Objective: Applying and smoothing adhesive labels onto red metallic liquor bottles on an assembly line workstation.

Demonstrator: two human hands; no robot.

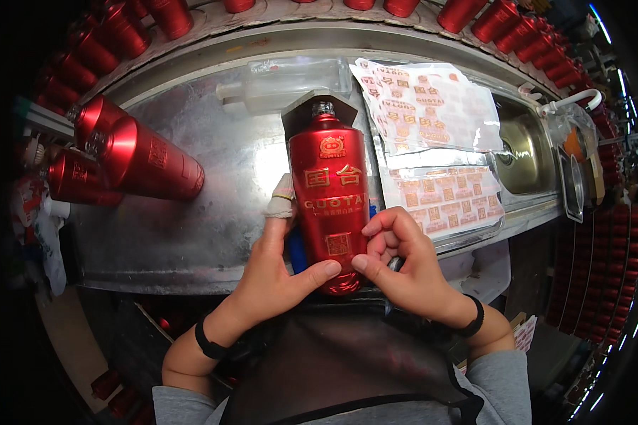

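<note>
A glossy red bottle (328, 202) with gold lettering, a gold emblem and a small gold square lies in front of me, its bare neck pointing away. Behind its shoulder a dark angular support (299, 117) shows. My left hand (273, 262) grips the bottle's left side, thumb across the lower front; a pale covering wraps one of its fingers. My right hand (404, 265) is closed at the lower right side, thumb tip against the bottle near the gold square and fingers curled at the edge. Something blue shows partly behind the bottle.
Decal sheets (432, 106) with gold print lie right of the bottle, with another sheet (446, 202) nearer me. A clear glass-like bottle (283, 81) lies behind. Several red bottles (156, 159) stand at left; more line the curved conveyor (276, 18). A metal sink (524, 159) is at right.
</note>
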